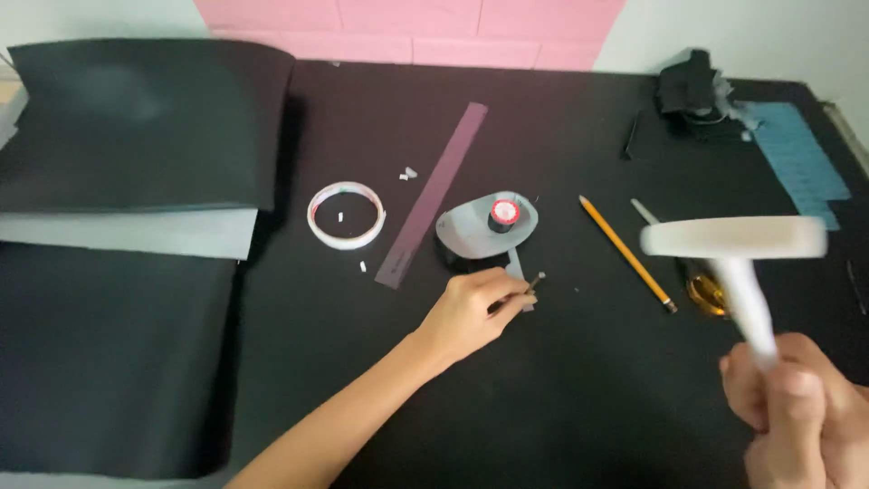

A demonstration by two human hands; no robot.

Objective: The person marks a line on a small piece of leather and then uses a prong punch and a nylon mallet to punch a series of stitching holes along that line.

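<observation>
My left hand [471, 312] rests on the black table [561, 398] and pinches a small thin metal piece [534, 283] beside a grey cut-out sheet [471, 231]. A small black cylinder with a red and white top [503, 215] stands on that grey sheet. My right hand [797, 403] is raised at the lower right, closed around the handle of a white mallet [738, 249] whose head is blurred above the table.
A white tape ring [347, 215], a long maroon strip [433, 195] and a yellow pencil [626, 252] lie on the table. Black sheets [136, 127] are stacked at left. Dark items [692, 91] and a blue patterned sheet [801, 163] sit at the far right.
</observation>
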